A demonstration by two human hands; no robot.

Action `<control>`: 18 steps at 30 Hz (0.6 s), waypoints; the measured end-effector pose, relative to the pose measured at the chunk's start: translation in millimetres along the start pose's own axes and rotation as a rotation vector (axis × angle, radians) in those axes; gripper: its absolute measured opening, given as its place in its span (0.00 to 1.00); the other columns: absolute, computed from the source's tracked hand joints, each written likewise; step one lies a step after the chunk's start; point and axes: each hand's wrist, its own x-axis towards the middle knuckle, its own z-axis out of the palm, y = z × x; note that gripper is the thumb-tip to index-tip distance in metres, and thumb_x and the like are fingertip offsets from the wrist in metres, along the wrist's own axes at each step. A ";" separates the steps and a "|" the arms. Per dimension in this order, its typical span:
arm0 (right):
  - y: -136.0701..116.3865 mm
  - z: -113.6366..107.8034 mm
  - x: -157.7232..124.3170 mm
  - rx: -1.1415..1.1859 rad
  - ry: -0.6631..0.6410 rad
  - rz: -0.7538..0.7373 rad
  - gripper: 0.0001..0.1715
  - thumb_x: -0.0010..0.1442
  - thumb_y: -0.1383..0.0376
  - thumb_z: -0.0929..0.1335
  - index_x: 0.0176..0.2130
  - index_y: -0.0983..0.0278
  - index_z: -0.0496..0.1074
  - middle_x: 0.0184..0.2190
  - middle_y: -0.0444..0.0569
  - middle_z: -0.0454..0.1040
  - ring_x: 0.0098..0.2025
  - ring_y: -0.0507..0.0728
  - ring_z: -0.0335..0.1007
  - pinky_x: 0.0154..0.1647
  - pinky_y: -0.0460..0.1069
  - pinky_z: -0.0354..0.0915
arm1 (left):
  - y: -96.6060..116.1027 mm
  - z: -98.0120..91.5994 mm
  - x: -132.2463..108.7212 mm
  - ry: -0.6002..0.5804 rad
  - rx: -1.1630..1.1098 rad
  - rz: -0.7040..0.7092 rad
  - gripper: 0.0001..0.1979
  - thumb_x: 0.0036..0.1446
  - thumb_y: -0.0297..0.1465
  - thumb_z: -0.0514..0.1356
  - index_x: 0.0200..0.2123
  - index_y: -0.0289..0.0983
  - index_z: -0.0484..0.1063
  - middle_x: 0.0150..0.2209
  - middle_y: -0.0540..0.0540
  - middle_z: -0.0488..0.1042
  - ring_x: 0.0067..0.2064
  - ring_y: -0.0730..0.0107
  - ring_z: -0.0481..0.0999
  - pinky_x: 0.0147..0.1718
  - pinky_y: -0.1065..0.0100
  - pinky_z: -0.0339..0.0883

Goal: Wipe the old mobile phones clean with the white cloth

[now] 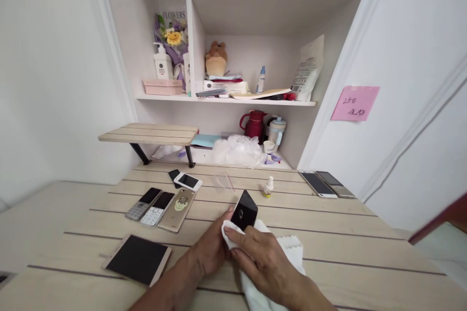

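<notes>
White built-in shelves [226,100] stand behind a pale slatted bench [350,252], with a small wooden riser [148,133] at back left. Nine phones in all: eight lying on the bench, one in the hands. Left to right: large gold phone [137,259] screen up near the front edge; silver keypad phone [138,204]; white keypad phone [157,210]; gold phone with ring holder [177,210], back up; dark phone [174,174] partly under a white smartphone [188,181]. Next, one piece of clear plastic film [223,183] lying flat, then the left hand [206,247] closed around a black phone [245,210], tilted up off the bench. Right hand [260,262] grips a white cloth [279,262] against the phone's lower edge, the cloth trailing onto the bench. One small bottle [268,187] stands upright beyond. Far right, silver smartphone [318,184] and grey keypad phone [334,183] lie side by side. Neither hand touches the other eight phones.
</notes>
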 end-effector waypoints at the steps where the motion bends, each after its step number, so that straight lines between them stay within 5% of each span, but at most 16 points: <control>1: 0.4 0.4 0.3 -0.001 0.025 0.023 0.25 0.68 0.67 0.61 0.63 0.57 0.61 0.33 0.49 0.71 0.33 0.57 0.70 0.34 0.51 0.65 | 0.1 -1.7 0.7 -0.006 -0.016 0.003 0.22 0.61 0.46 0.56 0.43 0.33 0.76 0.32 0.46 0.79 0.32 0.68 0.75 0.34 0.70 0.65; 5: 2.4 -0.2 2.5 -0.007 0.142 0.109 0.22 0.69 0.67 0.61 0.61 0.59 0.63 0.36 0.51 0.73 0.35 0.58 0.71 0.36 0.52 0.66 | 1.7 -4.0 0.8 0.021 -0.051 0.033 0.21 0.60 0.47 0.58 0.40 0.35 0.76 0.26 0.50 0.76 0.26 0.70 0.72 0.27 0.70 0.62; 10: -3.3 -4.6 3.1 0.023 0.001 -0.002 0.23 0.70 0.65 0.60 0.62 0.58 0.62 0.34 0.51 0.72 0.35 0.57 0.71 0.35 0.51 0.67 | 8.8 0.0 -3.4 0.006 -0.093 0.087 0.23 0.61 0.46 0.57 0.44 0.32 0.76 0.33 0.43 0.80 0.34 0.64 0.77 0.35 0.67 0.66; 15: 2.9 0.6 2.4 -0.033 0.130 0.173 0.21 0.69 0.67 0.60 0.60 0.61 0.64 0.36 0.52 0.74 0.34 0.59 0.72 0.35 0.53 0.68 | 14.9 -4.5 -1.6 0.042 -0.128 0.124 0.16 0.60 0.43 0.58 0.38 0.36 0.77 0.32 0.46 0.80 0.29 0.66 0.76 0.28 0.68 0.66; 18: 1.4 0.7 2.8 -0.004 0.121 0.137 0.23 0.69 0.67 0.60 0.61 0.59 0.62 0.39 0.53 0.74 0.37 0.59 0.73 0.38 0.53 0.68 | 17.8 -4.9 -2.5 0.061 -0.098 0.128 0.19 0.60 0.44 0.57 0.41 0.34 0.77 0.34 0.42 0.81 0.31 0.63 0.78 0.30 0.66 0.68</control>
